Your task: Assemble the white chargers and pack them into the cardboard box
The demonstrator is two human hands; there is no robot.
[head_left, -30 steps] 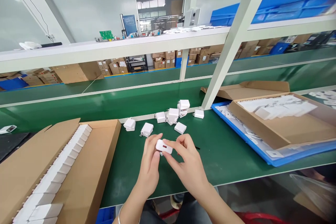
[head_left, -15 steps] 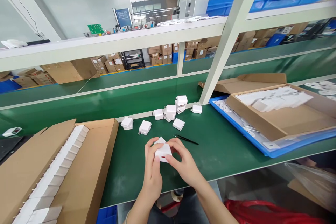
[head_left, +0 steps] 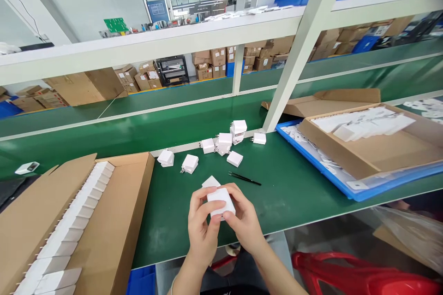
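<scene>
Both hands hold one white charger block [head_left: 220, 199] above the near edge of the green bench [head_left: 287, 193]. My left hand [head_left: 202, 228] grips it from the left, fingers curled round its side. My right hand [head_left: 244, 223] pinches it from the right and below. Another white charger [head_left: 210, 181] lies on the mat just behind them. Several loose white chargers [head_left: 224, 143] are scattered farther back, and black tweezers [head_left: 244, 178] lie to the right of the hands.
An open cardboard box [head_left: 114, 221] with a row of white chargers [head_left: 74, 221] stands at the left. At the right a cardboard tray [head_left: 377, 156] of white parts rests on a blue tray [head_left: 349, 191]. A white frame post [head_left: 294, 60] rises behind.
The hands turned the charger over, so its red port no longer shows, and drew it slightly nearer. The view tilted down a little.
</scene>
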